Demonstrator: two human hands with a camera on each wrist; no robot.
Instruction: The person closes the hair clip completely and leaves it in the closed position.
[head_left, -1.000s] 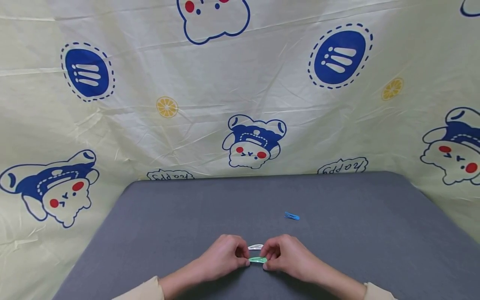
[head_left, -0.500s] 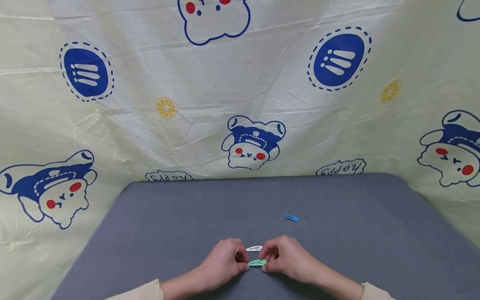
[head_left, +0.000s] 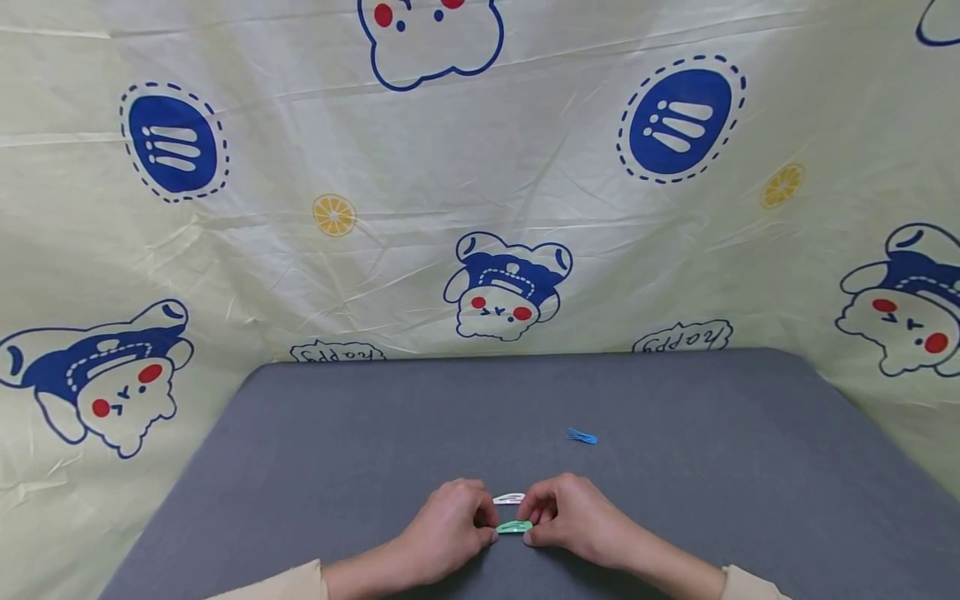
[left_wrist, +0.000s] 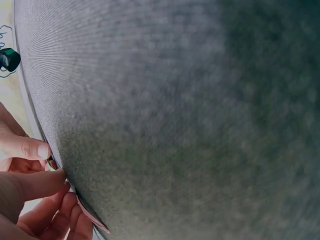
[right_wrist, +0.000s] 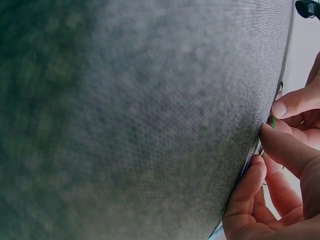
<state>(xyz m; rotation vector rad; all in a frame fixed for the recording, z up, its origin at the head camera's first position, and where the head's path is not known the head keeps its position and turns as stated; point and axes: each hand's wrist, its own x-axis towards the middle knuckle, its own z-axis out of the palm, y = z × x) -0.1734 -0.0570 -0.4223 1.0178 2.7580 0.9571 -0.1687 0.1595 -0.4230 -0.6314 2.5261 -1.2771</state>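
A green snap hair clip (head_left: 514, 527) lies low over the grey tabletop in the head view. My left hand (head_left: 452, 530) pinches its left end between thumb and fingers, and my right hand (head_left: 573, 523) pinches the right end. Just beyond it, a pale hair clip (head_left: 509, 498) rests on the table between the two hands. In the left wrist view a pinkish clip edge (left_wrist: 93, 219) shows by the fingers. Only a sliver of the green clip appears in the right wrist view, mostly hidden by fingers.
Farther back and slightly right lies a blue hair clip (head_left: 582, 436) on the grey table (head_left: 360, 433). A pale printed cloth (head_left: 405, 167) hangs behind the table and drapes along both sides.
Both hands and the green clip sit slightly lower in view than a second ago, with the whole view shifted a little. Both hands keep their hold on the clip.
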